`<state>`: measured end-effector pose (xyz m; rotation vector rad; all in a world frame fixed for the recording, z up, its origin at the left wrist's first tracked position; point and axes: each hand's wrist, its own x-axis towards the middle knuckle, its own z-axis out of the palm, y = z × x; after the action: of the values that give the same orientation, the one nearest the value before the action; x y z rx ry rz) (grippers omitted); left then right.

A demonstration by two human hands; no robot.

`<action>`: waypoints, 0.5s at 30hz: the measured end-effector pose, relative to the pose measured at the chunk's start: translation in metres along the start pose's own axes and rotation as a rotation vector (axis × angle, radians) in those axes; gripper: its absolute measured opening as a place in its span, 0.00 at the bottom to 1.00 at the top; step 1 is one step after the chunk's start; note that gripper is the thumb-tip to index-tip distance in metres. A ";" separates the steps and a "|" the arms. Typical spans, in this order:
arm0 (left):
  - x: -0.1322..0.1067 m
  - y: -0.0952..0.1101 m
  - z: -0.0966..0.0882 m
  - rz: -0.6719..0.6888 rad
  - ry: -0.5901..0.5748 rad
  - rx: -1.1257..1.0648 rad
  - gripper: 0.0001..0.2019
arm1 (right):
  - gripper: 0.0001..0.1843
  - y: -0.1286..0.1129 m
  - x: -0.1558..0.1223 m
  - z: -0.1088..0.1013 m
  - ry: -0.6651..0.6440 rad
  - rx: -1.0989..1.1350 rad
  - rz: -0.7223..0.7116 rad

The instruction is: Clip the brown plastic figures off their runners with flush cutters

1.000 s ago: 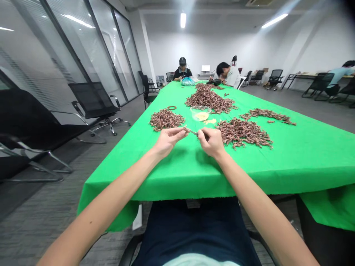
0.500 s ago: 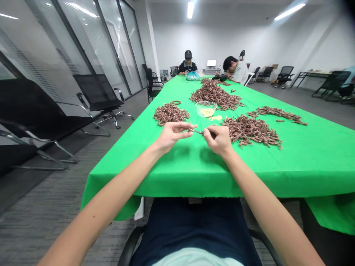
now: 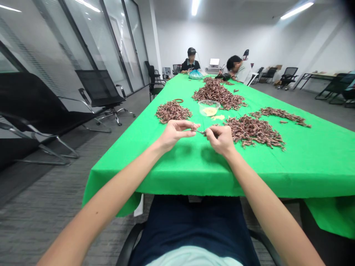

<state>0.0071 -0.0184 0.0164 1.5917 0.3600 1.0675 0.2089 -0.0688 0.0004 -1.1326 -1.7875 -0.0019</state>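
Note:
Above the near part of the green-covered table [image 3: 194, 177], my left hand [image 3: 173, 135] pinches a small brown, knobbly, root-like piece [image 3: 193, 127] between thumb and fingers. My right hand [image 3: 222, 139] is closed around a thin metal tool that looks like tweezers [image 3: 200, 132]. Its tip points left and meets the piece at my left fingertips; the finer contact is too small to make out. Just beyond my left hand lies a small pile of brown pieces [image 3: 173, 111]. A larger pile of the same pieces [image 3: 253, 130] spreads to the right of my right hand.
A clear plastic bowl [image 3: 202, 108] with pale yellowish bits stands beyond my hands, with more pale bits [image 3: 218, 117] beside it. Behind are a big brown pile [image 3: 219, 95], a brown ring [image 3: 179, 100] and a blue bag [image 3: 195, 74]. Two people sit at the far end.
The whole view has shifted slightly to the right with the head. Both hands keep their holds, and the metal tip stays at the piece in my left fingers.

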 end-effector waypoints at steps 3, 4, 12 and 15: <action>0.000 0.001 0.000 0.008 -0.009 0.006 0.09 | 0.24 0.000 0.000 0.000 -0.011 0.005 -0.007; 0.000 0.001 0.000 0.010 -0.012 0.008 0.09 | 0.24 0.001 0.000 0.000 -0.014 0.007 -0.009; 0.000 0.001 -0.001 0.011 -0.017 0.021 0.09 | 0.24 0.001 0.000 0.001 -0.027 0.017 -0.008; 0.000 0.000 -0.002 0.013 -0.017 0.028 0.09 | 0.25 0.002 0.000 0.001 -0.032 0.021 0.000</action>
<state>0.0055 -0.0177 0.0165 1.6294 0.3550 1.0625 0.2093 -0.0672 -0.0013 -1.1229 -1.8123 0.0351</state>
